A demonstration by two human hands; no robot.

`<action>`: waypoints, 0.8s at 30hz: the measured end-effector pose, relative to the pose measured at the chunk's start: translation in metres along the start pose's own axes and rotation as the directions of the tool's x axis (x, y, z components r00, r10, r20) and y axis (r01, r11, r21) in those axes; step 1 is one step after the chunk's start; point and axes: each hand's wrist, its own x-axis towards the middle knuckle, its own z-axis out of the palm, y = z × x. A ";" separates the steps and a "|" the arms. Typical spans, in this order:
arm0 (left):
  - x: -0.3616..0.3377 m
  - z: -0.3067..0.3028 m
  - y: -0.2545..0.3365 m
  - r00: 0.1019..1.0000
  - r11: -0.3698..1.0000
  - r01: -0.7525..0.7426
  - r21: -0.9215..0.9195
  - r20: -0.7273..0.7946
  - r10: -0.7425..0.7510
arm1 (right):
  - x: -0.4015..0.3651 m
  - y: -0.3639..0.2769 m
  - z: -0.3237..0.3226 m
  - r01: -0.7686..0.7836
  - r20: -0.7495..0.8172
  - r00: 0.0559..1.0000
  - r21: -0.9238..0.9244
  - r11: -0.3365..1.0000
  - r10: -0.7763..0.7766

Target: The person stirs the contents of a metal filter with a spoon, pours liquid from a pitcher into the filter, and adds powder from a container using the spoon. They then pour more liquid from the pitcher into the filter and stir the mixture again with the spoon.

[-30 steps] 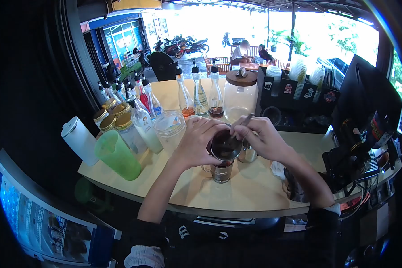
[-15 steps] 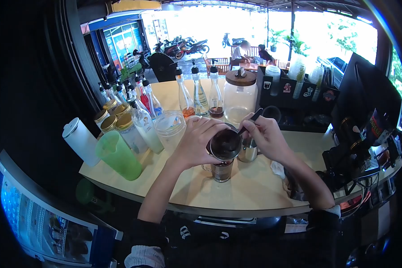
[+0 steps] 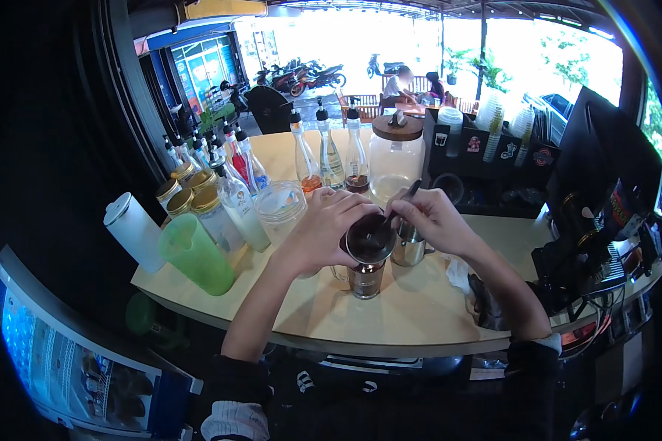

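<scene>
My left hand (image 3: 322,229) is closed around a round cup (image 3: 357,258) with dark brown contents, tipped so its mouth faces me. The cup is just above a glass mug (image 3: 365,283), which stands on the counter with brown contents in it. In my right hand (image 3: 440,224) is a black-handled spoon (image 3: 415,189), its lower end inside the cup; the spoon's tip is hard to make out in the dark contents. A steel pitcher (image 3: 409,254) stands just behind the mug, partly hidden by my right hand.
To the left stand a green jug (image 3: 196,256), a white pitcher (image 3: 132,230), gold-lidded jars (image 3: 212,213) and several pump bottles (image 3: 235,198). A wooden-lidded glass jar (image 3: 396,163) is behind my hands. A crumpled tissue (image 3: 458,273) lies right, near black equipment (image 3: 566,264).
My right hand has shifted slightly left, and the spoon handle with it. The cup stays over the mug in my left hand, nearly unmoved.
</scene>
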 end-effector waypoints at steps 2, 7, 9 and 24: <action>-0.002 0.001 -0.003 1.000 1.000 0.008 -0.012 0.030 -0.008 | -0.005 0.008 0.004 -0.050 0.087 0.995 -0.027 0.998 0.053; -0.006 0.011 -0.015 0.989 0.986 0.110 -0.125 0.108 -0.096 | -0.009 0.007 0.007 -0.107 0.027 0.994 0.065 0.992 0.105; -0.009 0.018 -0.016 0.992 0.967 0.119 -0.223 0.075 -0.105 | -0.009 0.008 0.007 -0.122 0.042 0.992 0.069 0.990 0.119; -0.018 0.059 0.029 0.801 0.861 0.457 -0.225 -0.316 -0.508 | -0.011 0.011 0.009 -0.136 0.044 0.990 0.114 0.984 0.132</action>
